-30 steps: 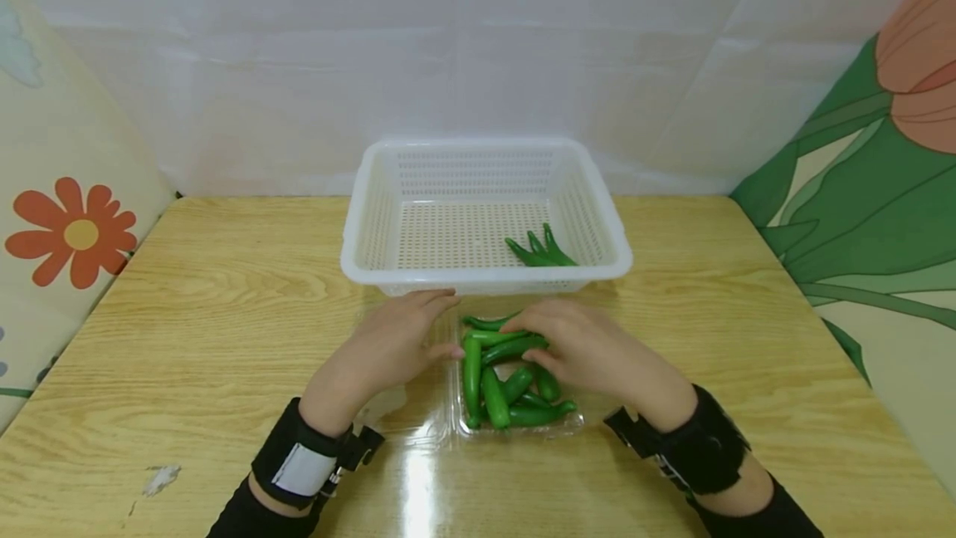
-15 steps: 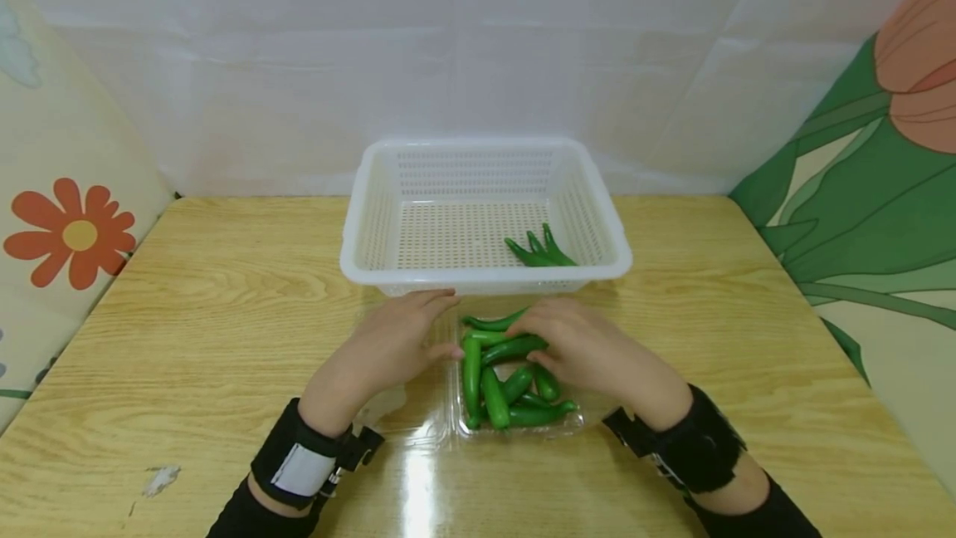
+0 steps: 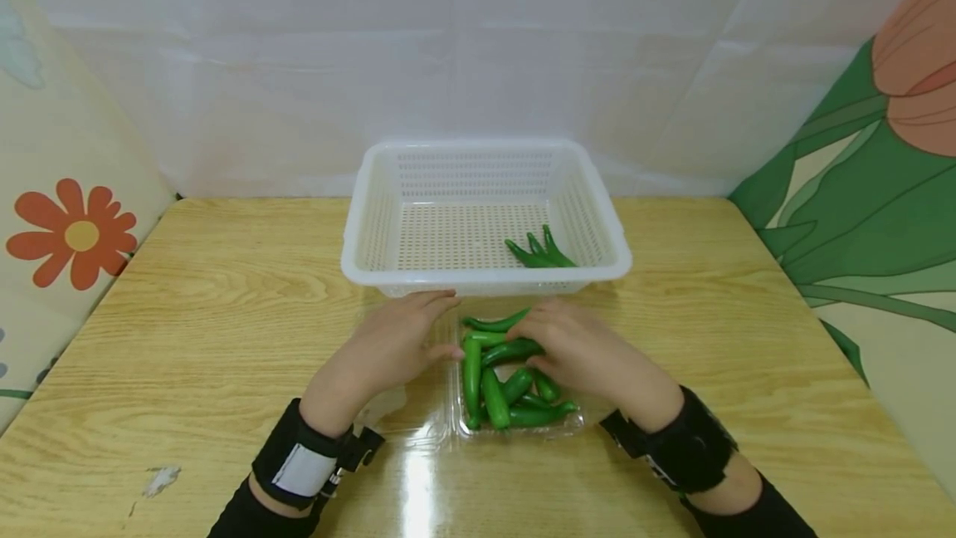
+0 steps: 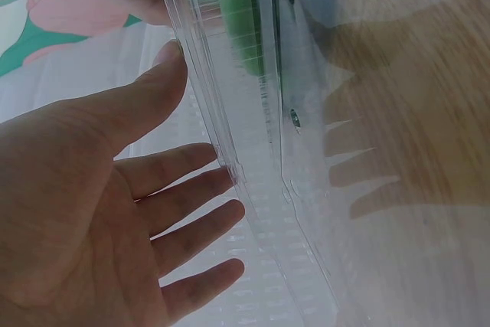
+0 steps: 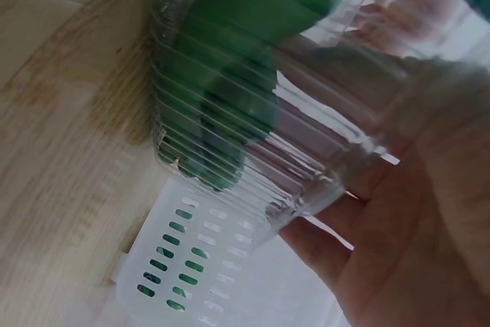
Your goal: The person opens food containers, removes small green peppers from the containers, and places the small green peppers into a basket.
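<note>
A shallow clear plastic box (image 3: 560, 430) holds several green peppers (image 3: 496, 398). My right hand (image 3: 575, 347) reaches in over its right side. Thumb and forefinger close around the right end of a dark green pepper (image 3: 514, 351) lying across the pile, hiding that end. In the right wrist view, the thumb shows through the ribbed clear wall beside green peppers (image 5: 253, 21). My left hand (image 3: 396, 339) hovers at the box's left side with fingers spread and nothing held, its thumb tip at the box edge. The left wrist view shows this hand's (image 4: 99, 189) fingertips right along the plastic edge.
A white perforated basket (image 3: 478, 276) stands just behind the box, with a few green peppers (image 3: 541, 251) in its near right corner. The box's clear lid (image 3: 426, 430) lies folded out to the left on the wooden table (image 3: 246, 289). A white sheet rises behind.
My right hand has drawn slightly nearer the dark green pepper and covers more of its right end; the forefinger has pulled back from the top pepper. My left hand stays in place.
</note>
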The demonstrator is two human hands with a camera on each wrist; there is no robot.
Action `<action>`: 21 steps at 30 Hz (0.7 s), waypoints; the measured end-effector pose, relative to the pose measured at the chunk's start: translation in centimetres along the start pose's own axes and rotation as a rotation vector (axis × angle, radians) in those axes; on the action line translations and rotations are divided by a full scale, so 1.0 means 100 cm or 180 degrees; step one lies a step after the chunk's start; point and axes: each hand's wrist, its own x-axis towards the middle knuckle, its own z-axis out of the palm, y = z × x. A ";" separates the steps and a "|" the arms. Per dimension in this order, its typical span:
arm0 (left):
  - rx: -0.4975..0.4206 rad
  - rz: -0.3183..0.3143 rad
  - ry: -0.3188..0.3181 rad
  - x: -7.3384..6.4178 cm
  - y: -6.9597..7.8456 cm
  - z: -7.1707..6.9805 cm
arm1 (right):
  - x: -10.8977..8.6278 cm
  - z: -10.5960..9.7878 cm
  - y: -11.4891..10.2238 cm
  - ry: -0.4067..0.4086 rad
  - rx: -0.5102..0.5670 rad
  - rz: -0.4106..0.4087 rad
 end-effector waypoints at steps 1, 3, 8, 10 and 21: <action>-0.0001 -0.0003 -0.0001 0.000 0.000 0.000 | 0.000 0.000 0.000 -0.0017 0.0008 0.0013; -0.0003 -0.0003 0.0000 0.000 0.000 0.000 | 0.000 0.001 -0.001 -0.0042 0.0005 0.0035; -0.0018 0.0006 0.0008 0.000 0.000 0.000 | 0.001 0.003 -0.002 0.0000 -0.0055 -0.0020; -0.0019 0.0011 0.0015 0.000 0.000 0.000 | 0.001 0.004 -0.003 0.0045 -0.0110 -0.0071; -0.0032 0.0026 0.0022 0.000 0.000 0.000 | 0.001 0.007 -0.005 0.0118 -0.0146 -0.0136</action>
